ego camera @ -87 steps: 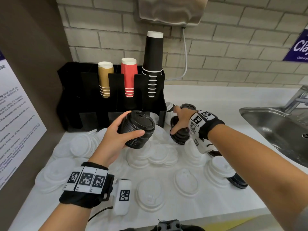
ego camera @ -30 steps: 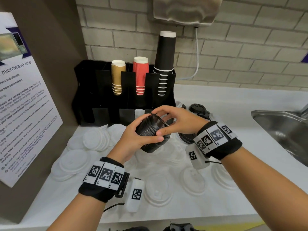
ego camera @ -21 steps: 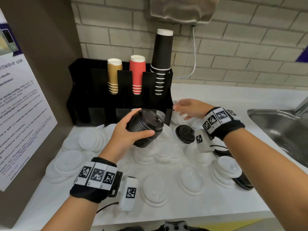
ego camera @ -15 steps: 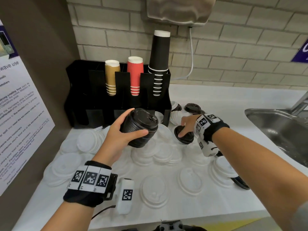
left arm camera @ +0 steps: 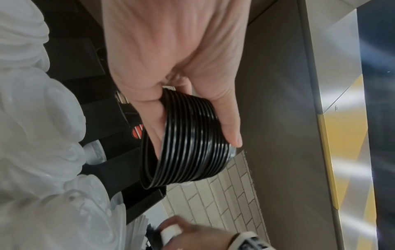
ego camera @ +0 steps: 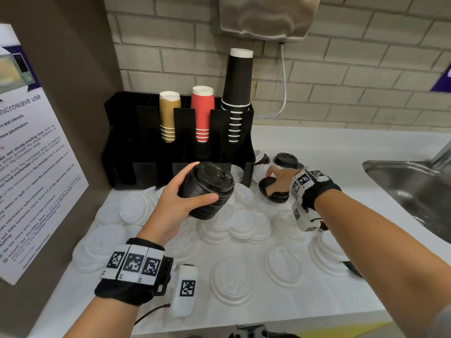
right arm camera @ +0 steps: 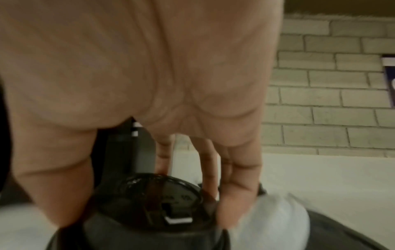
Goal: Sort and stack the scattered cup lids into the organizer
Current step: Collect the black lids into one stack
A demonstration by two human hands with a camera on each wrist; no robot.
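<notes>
White counter (ego camera: 317, 147) | left hand (ego camera: 170, 206) fingers wrapped round black lid stack (ego camera: 207, 191) | right hand (ego camera: 280, 178) fingers clamped on black lid (ego camera: 273, 195)

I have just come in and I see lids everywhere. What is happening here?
A person is sorting cup lids at a counter. The left hand holds a stack of black lids. The right hand grips another black lid on the counter. Many white lids lie scattered before the black organizer.

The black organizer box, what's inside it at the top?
Three stacks of upside-down paper cups stand in the black organizer: gold cups, red cups and tall black cups. The front panels hide the lower ends of the stacks, and the leftmost slots are too dark to see into.
</notes>
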